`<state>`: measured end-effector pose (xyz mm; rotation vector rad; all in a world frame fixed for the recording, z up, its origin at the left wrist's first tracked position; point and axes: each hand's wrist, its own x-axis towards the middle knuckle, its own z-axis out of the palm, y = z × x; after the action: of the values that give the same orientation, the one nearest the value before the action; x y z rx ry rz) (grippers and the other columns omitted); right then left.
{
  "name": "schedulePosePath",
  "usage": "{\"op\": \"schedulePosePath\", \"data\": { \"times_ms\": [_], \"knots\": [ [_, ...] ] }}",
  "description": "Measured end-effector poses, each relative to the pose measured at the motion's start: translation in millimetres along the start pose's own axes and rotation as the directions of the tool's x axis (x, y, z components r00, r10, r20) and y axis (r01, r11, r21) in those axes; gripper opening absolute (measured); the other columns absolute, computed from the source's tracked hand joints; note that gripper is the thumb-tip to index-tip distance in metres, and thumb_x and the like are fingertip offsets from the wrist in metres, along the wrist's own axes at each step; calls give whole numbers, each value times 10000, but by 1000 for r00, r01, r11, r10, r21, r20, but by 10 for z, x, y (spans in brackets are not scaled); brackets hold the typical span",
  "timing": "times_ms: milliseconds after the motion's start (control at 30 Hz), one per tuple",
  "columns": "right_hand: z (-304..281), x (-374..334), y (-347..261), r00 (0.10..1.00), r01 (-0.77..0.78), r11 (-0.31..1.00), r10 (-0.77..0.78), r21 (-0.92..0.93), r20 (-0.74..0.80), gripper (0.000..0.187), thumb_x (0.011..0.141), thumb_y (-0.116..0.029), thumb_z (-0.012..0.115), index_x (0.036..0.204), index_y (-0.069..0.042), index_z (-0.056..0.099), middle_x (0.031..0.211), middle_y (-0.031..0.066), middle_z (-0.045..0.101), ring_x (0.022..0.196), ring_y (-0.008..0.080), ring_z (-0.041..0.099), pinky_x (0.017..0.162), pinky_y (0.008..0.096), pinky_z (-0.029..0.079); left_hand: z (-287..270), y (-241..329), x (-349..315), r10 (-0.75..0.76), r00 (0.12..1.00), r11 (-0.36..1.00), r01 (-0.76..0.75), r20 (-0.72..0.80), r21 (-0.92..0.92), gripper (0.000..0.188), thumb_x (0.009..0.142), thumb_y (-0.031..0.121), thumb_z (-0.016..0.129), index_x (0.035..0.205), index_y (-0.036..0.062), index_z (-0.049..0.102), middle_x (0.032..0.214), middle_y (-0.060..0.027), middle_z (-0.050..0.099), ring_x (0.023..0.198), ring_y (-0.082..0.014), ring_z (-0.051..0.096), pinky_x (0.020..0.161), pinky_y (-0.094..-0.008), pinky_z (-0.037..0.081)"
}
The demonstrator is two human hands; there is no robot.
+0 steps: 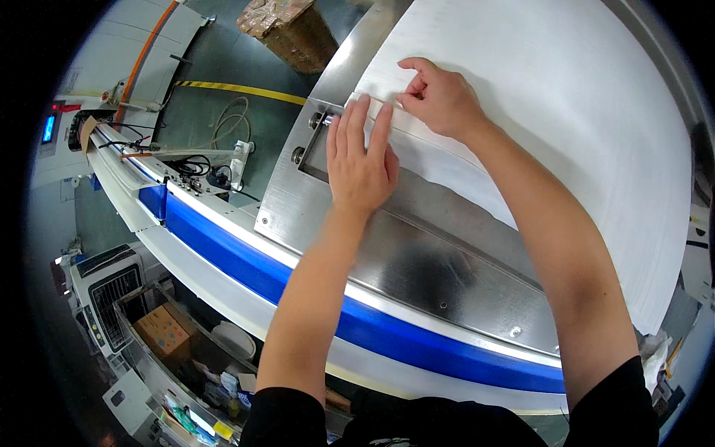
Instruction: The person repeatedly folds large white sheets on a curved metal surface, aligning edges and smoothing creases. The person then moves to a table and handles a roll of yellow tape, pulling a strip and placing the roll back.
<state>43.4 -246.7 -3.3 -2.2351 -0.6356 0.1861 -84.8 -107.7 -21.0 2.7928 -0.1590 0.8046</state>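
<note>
My left hand (363, 160) lies with its fingers stretched out across the near-left edge of a large stack of white sheets (551, 82). Its palm is over the dark slot of the steel plate (439, 268). Just to the right, my right hand (445, 100) rests on the sheets close to that same edge. Its index finger and thumb form a loose C with a gap between their tips, and nothing shows in that gap. The other fingers are curled and partly hidden. A sheet's edge hangs wavy over the slot below my hands.
A blue strip (231, 242) and a white rail run along the machine's front edge. Two metal knobs stand by the slot's left end. Beyond are a taped brown box (294, 37) and a yellow floor line (246, 90). A cluttered bin holds a carton (162, 331) at lower left.
</note>
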Motion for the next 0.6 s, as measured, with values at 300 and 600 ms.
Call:
{"op": "schedulePosePath", "data": {
  "times_ms": [300, 600],
  "knots": [
    [-64, -604, -145, 983, 135, 991, -133, 3, -128, 410, 847, -218, 650, 1234, -129, 544, 830, 70, 690, 720, 275, 662, 642, 393, 525, -29, -324, 51, 200, 959, 972, -220, 203, 79, 389, 700, 182, 682, 1079, 189, 595, 1352, -76, 482, 1186, -291, 496, 996, -498, 366],
    [-1433, -3429, 1090, 913, -327, 761, 101, -561, -396, 517, 867, -266, 619, 1302, -26, 479, 846, 77, 669, 816, 273, 655, 865, 459, 481, -390, -413, 267, 333, 768, 866, -479, 547, 145, 528, 686, 119, 688, 1194, 124, 545, 1265, -96, 564, 1138, -261, 557, 984, -463, 368]
  ]
}}
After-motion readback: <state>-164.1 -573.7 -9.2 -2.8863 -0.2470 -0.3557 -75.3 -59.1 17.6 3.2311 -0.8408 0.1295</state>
